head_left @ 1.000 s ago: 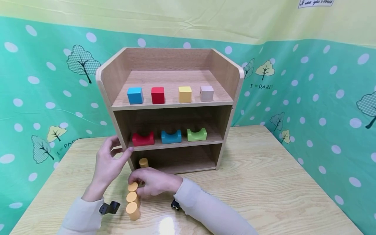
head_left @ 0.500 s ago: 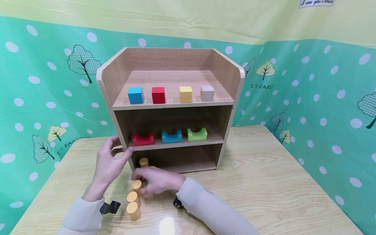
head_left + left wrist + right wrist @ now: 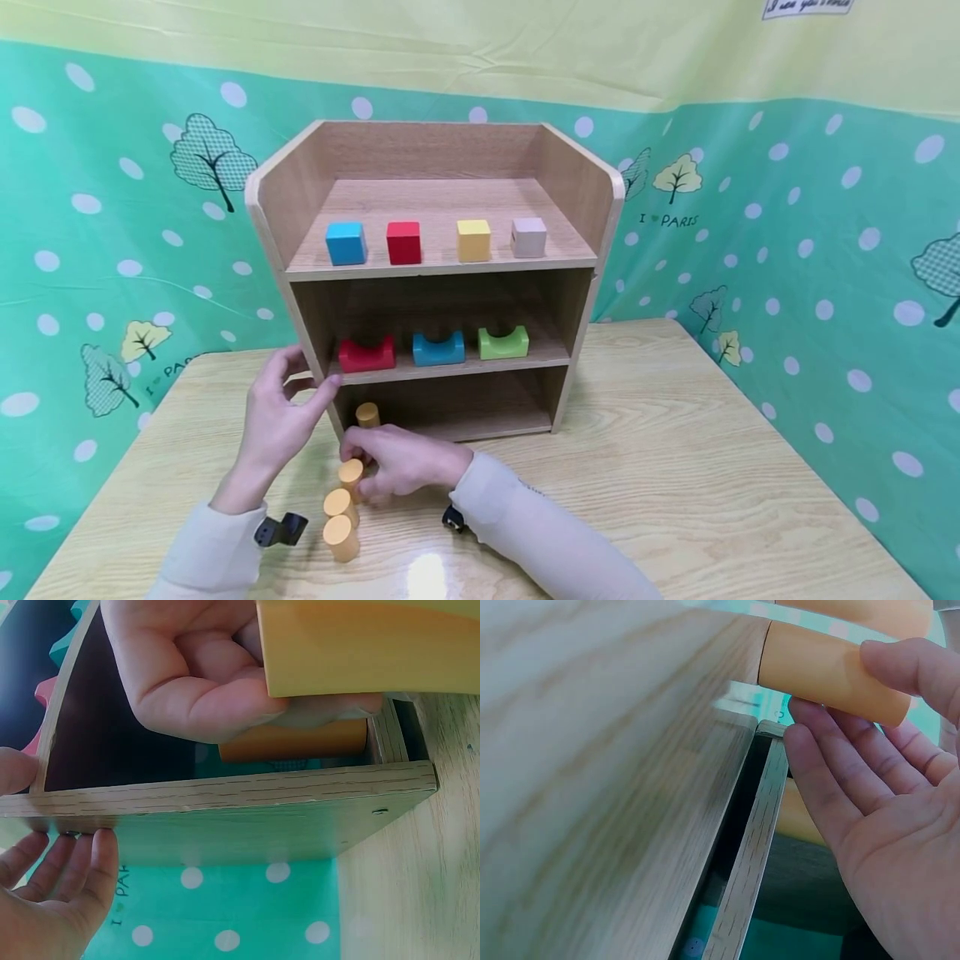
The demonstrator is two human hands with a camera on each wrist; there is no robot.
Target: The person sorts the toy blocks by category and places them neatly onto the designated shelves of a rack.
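My left hand [image 3: 276, 421] grips the left side panel of a wooden shelf unit [image 3: 448, 268], thumb by the front edge and fingers against the outer face. Low in front of the unit, my right hand [image 3: 405, 461] holds a yellow-orange cylinder block [image 3: 821, 669] between thumb and fingers. That cylinder stands upright on the table in the head view, just behind two matching cylinders, a middle one [image 3: 340, 505] and a nearest one [image 3: 342, 540]. Another cylinder [image 3: 367, 414] stands on the bottom shelf at its left end, partly hidden by the right hand.
Blue [image 3: 347, 244], red [image 3: 403, 243], yellow [image 3: 473, 241] and pale grey [image 3: 528, 238] cubes line the top shelf's front edge. On the middle shelf sit red [image 3: 367, 355], blue [image 3: 438, 349] and green [image 3: 503, 343] arch blocks. A polka-dot curtain [image 3: 795, 275] borders the table.
My right hand has shifted slightly right, bringing its cylinder away from the other two in the row. It has been nearly still over the last half second. The left hand stays on the panel.
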